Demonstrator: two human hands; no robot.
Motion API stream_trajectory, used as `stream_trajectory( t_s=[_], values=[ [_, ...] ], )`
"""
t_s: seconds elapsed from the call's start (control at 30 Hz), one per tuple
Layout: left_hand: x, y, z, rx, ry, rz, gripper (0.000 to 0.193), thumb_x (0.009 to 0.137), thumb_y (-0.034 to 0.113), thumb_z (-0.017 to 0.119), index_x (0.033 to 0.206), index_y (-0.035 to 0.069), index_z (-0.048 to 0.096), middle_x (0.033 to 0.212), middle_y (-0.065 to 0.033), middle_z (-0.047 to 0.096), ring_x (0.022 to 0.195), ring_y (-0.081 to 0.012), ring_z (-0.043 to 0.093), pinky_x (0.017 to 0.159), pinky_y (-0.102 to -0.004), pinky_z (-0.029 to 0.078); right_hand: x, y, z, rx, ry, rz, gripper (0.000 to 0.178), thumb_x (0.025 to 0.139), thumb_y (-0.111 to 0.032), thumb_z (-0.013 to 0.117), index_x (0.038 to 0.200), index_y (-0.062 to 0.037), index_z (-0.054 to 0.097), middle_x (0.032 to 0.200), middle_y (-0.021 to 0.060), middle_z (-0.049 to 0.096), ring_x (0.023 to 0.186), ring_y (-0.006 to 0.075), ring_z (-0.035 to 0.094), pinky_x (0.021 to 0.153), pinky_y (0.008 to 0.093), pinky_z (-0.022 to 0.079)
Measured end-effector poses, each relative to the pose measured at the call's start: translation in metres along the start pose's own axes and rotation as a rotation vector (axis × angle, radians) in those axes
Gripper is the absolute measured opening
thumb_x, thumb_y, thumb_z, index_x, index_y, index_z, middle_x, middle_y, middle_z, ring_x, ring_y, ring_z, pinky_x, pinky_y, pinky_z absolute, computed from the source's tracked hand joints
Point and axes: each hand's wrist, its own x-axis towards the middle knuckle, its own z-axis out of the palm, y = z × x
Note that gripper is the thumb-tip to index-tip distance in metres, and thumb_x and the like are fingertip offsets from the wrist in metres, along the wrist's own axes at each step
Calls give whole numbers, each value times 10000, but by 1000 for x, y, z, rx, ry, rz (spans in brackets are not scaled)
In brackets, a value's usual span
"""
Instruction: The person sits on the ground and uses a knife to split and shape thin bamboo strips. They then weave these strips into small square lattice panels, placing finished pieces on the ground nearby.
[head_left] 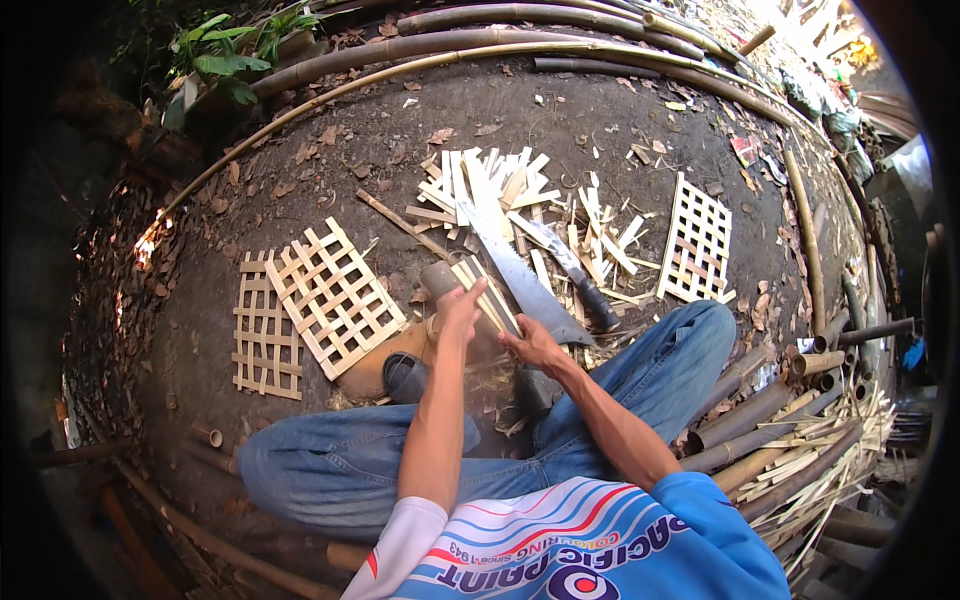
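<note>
Left hand [459,308] and right hand [536,346] pinch slim bamboo strips [484,287] just beside a broad steel blade [533,292], apparently evening the bundle; the next move likely calls for aligned ends.

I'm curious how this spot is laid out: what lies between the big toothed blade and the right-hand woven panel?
In the head view, a dark-handled knife and scattered pale strips lie between the toothed blade and the right-hand woven panel.
</note>
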Motion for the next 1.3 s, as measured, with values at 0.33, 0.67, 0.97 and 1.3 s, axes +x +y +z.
stream_trajectory(
  t_s=[0.33, 0.67, 0.97, 1.3],
  values=[
    [-2, -1, -7, -235, -237, 66, 732, 886, 319, 752, 1423, -41, 409, 1386, -209, 516, 1265, -321, 528, 1068, -409, 455, 85, -59, -38, 84, 238, -22, 244, 934, -137, 647, 1115, -4, 553, 844, 100, 655, 617, 145, 593, 528, 288, 514],
    [-11, 3, 0, -165, -217, 36, 598, 932, 272, 697, 1391, -29, 461, 1324, -176, 575, 1197, -273, 583, 1022, -368, 494, 204, -60, -81, -618, 595, -76, 307, 836, -153, 638, 1093, -4, 715, 1055, 231, 709, 970, 336, 701, 865, 417, 534],
    [-12, -3, 7, -122, -195, 0, 531, 952, 274, 667, 1359, -26, 503, 1254, -171, 626, 1172, -255, 603, 1027, -370, 488, 207, -58, -74, -595, 701, -335, 453, 791, -371, 776, 947, 41, 672, 900, 235, 701, 874, 368, 678, 805, 447, 522],
    [-17, -3, 12, -72, -205, -31, 523, 988, 263, 609, 1386, -43, 461, 1282, -201, 604, 1187, -281, 605, 1015, -370, 492, 228, -42, -79, -581, 645, -315, 419, 717, -265, 803, 954, 64, 697, 831, 232, 704, 792, 345, 694, 744, 416, 544]
  ],
)
